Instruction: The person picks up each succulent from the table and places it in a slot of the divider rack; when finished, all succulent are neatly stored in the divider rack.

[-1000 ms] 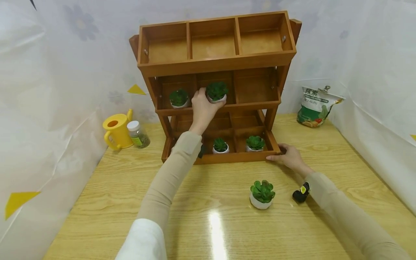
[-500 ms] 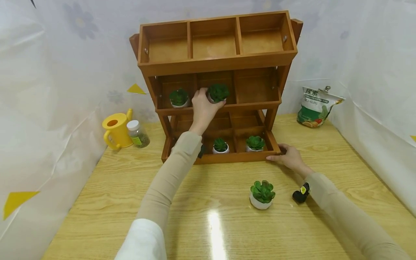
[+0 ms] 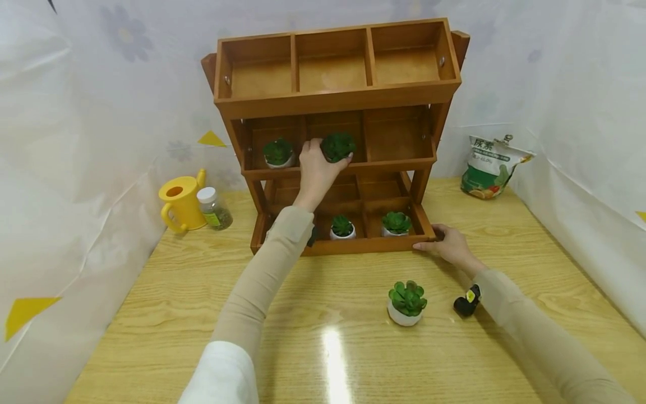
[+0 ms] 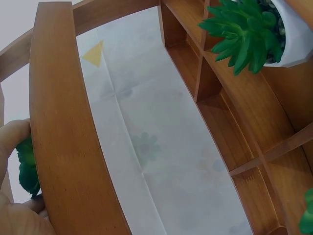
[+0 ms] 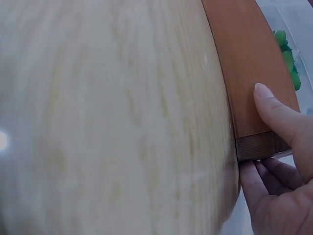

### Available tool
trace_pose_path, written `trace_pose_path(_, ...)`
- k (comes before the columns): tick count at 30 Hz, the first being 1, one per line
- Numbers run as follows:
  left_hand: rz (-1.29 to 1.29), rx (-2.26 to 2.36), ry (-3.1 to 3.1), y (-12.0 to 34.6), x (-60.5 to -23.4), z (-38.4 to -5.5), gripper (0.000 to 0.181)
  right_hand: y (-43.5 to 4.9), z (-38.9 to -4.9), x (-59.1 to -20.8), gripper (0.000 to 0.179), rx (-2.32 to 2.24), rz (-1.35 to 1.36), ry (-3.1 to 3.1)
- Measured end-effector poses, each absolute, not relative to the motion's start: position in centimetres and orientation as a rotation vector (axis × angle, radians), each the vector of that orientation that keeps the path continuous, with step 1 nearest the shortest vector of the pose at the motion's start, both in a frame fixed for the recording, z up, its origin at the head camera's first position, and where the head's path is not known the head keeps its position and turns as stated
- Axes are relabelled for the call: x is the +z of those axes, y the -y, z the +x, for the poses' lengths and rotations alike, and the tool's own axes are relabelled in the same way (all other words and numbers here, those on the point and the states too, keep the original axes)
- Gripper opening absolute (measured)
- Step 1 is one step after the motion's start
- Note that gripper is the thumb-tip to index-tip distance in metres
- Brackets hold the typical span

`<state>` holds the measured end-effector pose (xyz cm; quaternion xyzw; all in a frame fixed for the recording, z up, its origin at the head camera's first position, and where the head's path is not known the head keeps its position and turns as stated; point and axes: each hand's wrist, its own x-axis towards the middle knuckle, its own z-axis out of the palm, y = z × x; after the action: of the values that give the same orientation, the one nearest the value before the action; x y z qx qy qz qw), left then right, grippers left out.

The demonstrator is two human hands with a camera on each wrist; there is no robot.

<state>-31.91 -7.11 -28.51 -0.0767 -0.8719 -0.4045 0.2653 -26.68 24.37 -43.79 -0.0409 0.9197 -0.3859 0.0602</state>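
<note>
My left hand [image 3: 320, 168] holds a potted succulent [image 3: 338, 147] at the middle compartment of the wooden shelf's middle tier. Its pot is hidden behind the front board and my fingers; in the left wrist view only some green leaves [image 4: 28, 169] show beside the board. Left of it, another potted succulent [image 3: 278, 153] sits in the same tier. At the lower right corner of the wooden shelf [image 3: 373, 244], my right hand [image 3: 446, 244] grips the bottom tier, thumb on the front board [image 5: 252, 73] and fingers round the end.
Two small succulents [image 3: 342, 226] [image 3: 396, 223] stand in the bottom tier. Another potted succulent [image 3: 406, 303] is on the table before the shelf. A yellow watering can [image 3: 183, 203] and a jar [image 3: 215, 209] stand left, a clipped bag [image 3: 489, 167] at back right.
The succulent in my left hand has sunk lower into the middle compartment, its white pot passing out of sight behind the front board. My right hand stays on the shelf corner.
</note>
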Motion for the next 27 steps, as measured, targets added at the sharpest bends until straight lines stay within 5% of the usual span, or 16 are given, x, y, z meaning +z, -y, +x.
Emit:
trace_pose_path(16, -0.272, -1.186, 2.223, 7.5, -29.8, -31.8, 0.073, -24.3, -26.7, -43.8, 0.091, -1.183, -0.135, -2.777)
trace_pose_path(27, -0.647, -0.833, 2.072, 8.8, -32.8, -30.6, 0.082, -24.4, -26.8, -43.9, 0.093, -1.176, -0.13, -2.78)
